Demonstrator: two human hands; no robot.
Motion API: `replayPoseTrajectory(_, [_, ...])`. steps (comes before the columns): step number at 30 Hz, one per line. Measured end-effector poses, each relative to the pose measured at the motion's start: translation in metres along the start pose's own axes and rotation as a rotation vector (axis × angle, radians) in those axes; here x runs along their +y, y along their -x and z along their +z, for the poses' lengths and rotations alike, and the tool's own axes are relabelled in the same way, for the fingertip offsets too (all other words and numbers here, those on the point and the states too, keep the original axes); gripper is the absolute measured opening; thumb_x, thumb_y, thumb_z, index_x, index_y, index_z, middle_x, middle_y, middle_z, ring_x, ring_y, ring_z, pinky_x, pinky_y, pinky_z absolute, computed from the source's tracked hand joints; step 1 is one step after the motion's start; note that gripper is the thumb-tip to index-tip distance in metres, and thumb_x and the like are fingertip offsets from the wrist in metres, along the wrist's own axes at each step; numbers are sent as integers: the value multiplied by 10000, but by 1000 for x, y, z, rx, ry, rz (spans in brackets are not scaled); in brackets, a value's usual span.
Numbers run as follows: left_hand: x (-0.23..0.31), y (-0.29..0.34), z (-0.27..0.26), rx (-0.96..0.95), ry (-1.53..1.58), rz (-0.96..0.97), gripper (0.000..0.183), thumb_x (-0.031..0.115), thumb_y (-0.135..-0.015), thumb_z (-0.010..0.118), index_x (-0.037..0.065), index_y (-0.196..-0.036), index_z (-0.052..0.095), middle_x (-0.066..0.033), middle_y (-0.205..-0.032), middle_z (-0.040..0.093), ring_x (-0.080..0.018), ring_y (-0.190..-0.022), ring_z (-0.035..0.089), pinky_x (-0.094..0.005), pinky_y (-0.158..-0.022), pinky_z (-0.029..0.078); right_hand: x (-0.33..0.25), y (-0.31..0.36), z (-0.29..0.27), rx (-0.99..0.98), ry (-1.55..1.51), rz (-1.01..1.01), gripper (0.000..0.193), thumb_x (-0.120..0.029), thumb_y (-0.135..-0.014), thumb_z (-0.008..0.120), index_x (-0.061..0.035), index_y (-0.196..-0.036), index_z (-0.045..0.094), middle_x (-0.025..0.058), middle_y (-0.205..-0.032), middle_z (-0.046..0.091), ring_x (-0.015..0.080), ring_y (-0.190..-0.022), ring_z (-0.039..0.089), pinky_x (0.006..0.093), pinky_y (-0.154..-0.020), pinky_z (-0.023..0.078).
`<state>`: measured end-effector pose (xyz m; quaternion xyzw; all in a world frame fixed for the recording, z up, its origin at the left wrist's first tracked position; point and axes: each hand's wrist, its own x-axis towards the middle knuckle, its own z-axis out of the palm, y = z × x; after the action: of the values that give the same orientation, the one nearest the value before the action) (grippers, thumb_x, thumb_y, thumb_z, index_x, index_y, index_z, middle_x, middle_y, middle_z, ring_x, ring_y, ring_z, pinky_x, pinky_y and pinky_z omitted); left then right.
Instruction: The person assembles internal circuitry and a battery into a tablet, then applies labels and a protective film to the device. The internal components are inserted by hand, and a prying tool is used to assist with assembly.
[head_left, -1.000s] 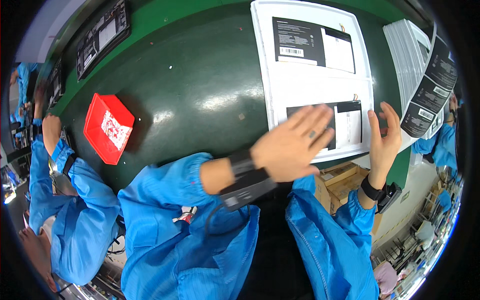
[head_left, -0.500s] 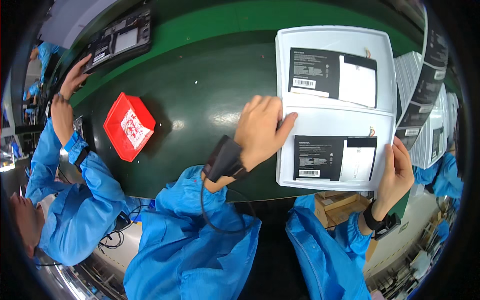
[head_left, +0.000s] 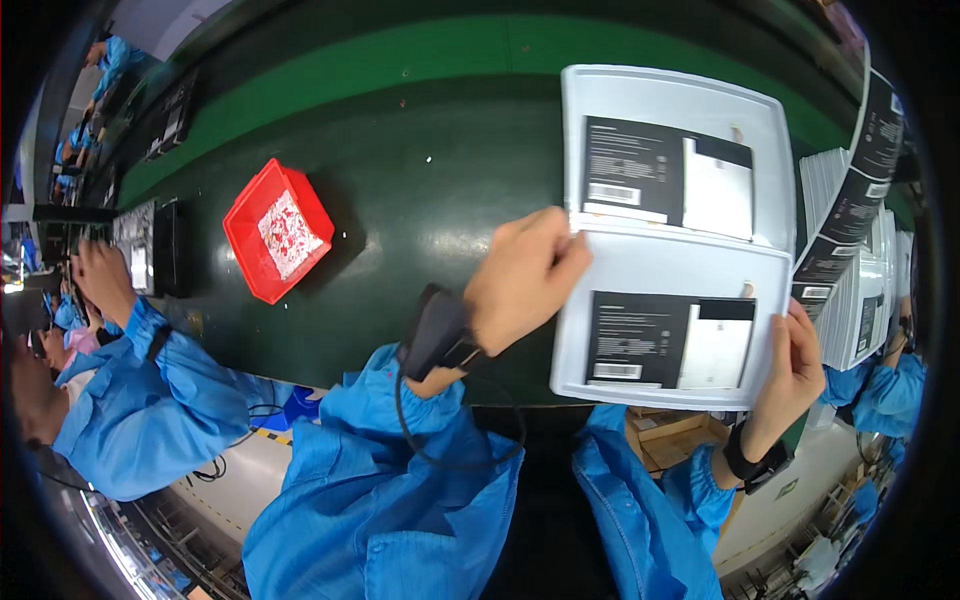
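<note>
Both hands now clasp the near white tray (head_left: 660,270): left hand (head_left: 520,280), right hand (head_left: 795,365).

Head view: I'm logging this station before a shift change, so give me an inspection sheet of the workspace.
Surface: dark green belt.
Job's things: near white tray with a black-and-white sheet, gripped at both side edges; a matching far tray touches it.
Clutter: red bin alone on the belt.
Grippers: left hand on the tray's left edge, right hand on its right.
Cables: black cord from the left wrist band.
Surroundings: stacked trays right; co-worker's sleeve left.
</note>
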<state>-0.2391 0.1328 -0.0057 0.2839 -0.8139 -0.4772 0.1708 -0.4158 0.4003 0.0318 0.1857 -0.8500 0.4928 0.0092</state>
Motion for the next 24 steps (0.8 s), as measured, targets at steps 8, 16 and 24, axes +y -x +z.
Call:
replayPoseTrajectory(8, [-82,58,-69,355,165,-140,135,27,-951,623,69,-962,494,46,-833,506,-19,-707,432,-196,-589,351,-47,40,83,-371,-263,-38,198,87,-830,710,28,-1020,711,153,-1179,679,147,-923,672,221,-687,547])
replayPoseTrajectory(16, [-94,84,-125,399,-99,-261,127,46,-962,624,40,-1045,529,25,-830,537,-28,-726,483,-188,-619,383,-16,28,37,55,-133,-535,148,107,-860,635,81,-1001,674,229,-1030,710,266,-856,702,322,-750,563])
replayPoseTrajectory(24, [-78,85,-131,308,-448,-247,218,131,-934,693,-19,-1067,607,-140,-852,658,-217,-728,639,-340,-676,510,58,-28,-33,189,71,-156,378,-34,-980,623,44,-1347,572,163,-1362,606,196,-1203,596,295,-1015,454])
